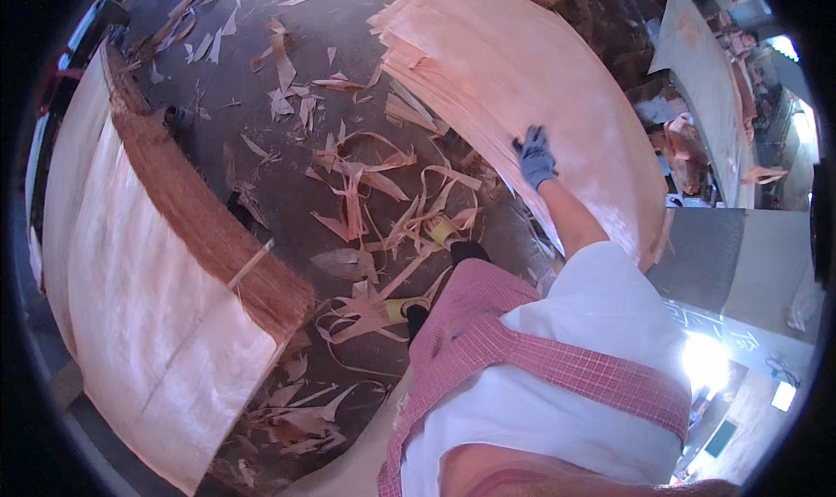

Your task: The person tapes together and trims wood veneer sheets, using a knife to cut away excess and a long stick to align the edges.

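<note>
Right hand's fingers (pixel 534 137): slightly spread, gripping nothing, laid on the upper-right veneer stack (pixel 514 70) near its left edge. Grey glove on the right hand (pixel 536 161). Left hand out of view, can't tell its fingers. Second veneer stack (pixel 148 279), brown rough side, fills frame left. Veneer scraps (pixel 353 197) litter the dark floor (pixel 231 79) between, around yellow-green shoes (pixel 442 230).

Left hand out of view. Right hand's (pixel 535 156) palm hidden against the veneer stack (pixel 557 79), which the top edge cuts off beyond it. Clutter (pixel 686 156) right of that hand too blurred to tell; apron (pixel 475 310) below hides most of the legs.
</note>
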The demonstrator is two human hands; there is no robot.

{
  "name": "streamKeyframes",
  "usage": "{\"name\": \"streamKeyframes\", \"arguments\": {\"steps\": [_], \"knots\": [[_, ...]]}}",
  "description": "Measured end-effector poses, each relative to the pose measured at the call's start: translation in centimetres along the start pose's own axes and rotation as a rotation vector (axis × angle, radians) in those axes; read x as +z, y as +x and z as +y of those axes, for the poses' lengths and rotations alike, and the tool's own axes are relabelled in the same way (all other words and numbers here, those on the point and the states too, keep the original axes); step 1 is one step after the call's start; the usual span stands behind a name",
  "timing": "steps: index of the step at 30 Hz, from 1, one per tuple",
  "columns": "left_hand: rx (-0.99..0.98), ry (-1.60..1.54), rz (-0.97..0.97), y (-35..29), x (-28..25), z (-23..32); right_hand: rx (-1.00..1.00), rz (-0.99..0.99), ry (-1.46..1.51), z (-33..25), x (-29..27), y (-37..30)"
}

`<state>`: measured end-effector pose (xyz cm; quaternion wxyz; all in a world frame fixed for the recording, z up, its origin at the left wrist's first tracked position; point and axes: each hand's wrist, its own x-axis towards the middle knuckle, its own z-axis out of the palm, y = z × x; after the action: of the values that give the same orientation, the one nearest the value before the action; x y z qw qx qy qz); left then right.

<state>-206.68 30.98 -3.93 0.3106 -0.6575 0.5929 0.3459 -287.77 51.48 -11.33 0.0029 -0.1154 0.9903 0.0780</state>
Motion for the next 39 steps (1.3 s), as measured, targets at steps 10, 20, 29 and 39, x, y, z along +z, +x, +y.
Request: {"name": "streamKeyframes", "arguments": {"steps": [10,20,29,39], "knots": [[0.737,0.466,0.097,5.5,-8.1,19.3,-0.181,-0.219,0.049,7.1,3.6,4.1],[0.430,-0.740,-0.977,-5.0,1.7,72.5,-0.620,0.011,0.439,3.6,-15.2,-5.8],[0.914,-1.172,-0.476,-9.6,-11.7,68.8,-0.942,-0.089,0.819,-5.8,-24.7,-11.1],[1.022,-1.878,0.462,-9.9,-35.7,20.1,-1.129,0.335,1.052,-30.0,-42.8,-22.7]]}}
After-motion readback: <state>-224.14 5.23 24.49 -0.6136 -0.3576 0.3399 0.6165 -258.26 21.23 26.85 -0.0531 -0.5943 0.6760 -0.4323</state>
